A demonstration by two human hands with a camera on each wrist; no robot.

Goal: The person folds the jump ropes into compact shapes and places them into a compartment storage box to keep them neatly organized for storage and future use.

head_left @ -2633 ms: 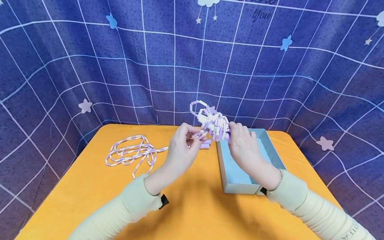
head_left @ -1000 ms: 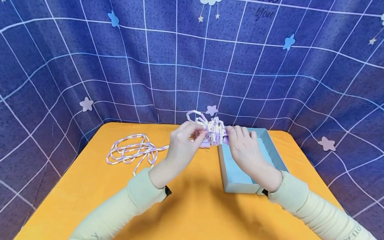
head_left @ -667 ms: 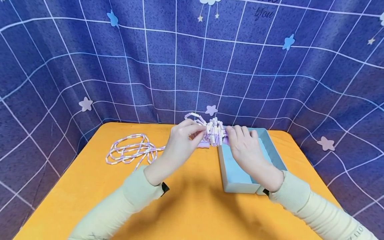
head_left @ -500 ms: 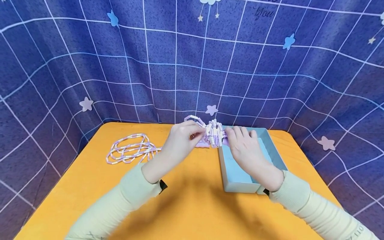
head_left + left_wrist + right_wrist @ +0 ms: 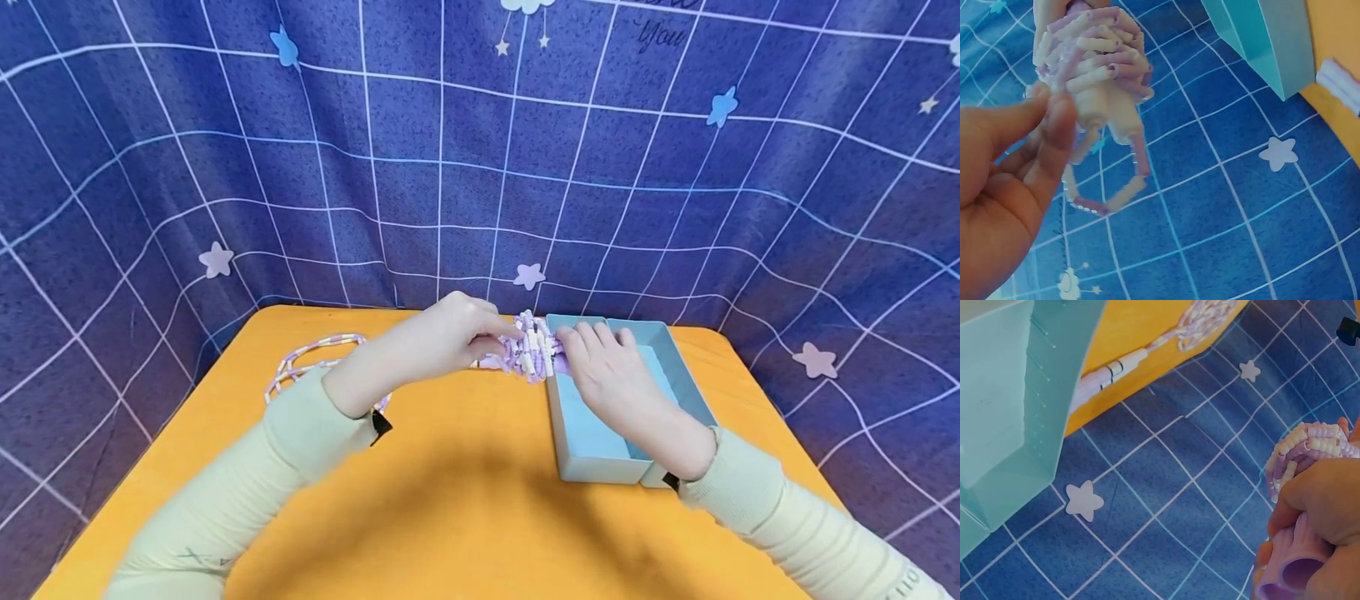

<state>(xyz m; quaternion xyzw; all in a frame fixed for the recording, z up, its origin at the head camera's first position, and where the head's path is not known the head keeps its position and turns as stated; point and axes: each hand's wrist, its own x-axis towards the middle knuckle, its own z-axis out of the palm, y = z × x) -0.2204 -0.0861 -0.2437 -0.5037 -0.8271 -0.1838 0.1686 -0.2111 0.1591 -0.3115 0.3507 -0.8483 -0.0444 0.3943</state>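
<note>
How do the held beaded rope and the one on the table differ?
The held rope is wound into a compact bundle; the table rope lies in loose loops. The held rope is up in the air, while the table rope rests on the yellow table. Both have white and lilac beads.

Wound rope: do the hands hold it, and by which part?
Yes. The right hand grips the wound rope by its purple handles; the left hand appears to pinch its beaded strand.
</note>
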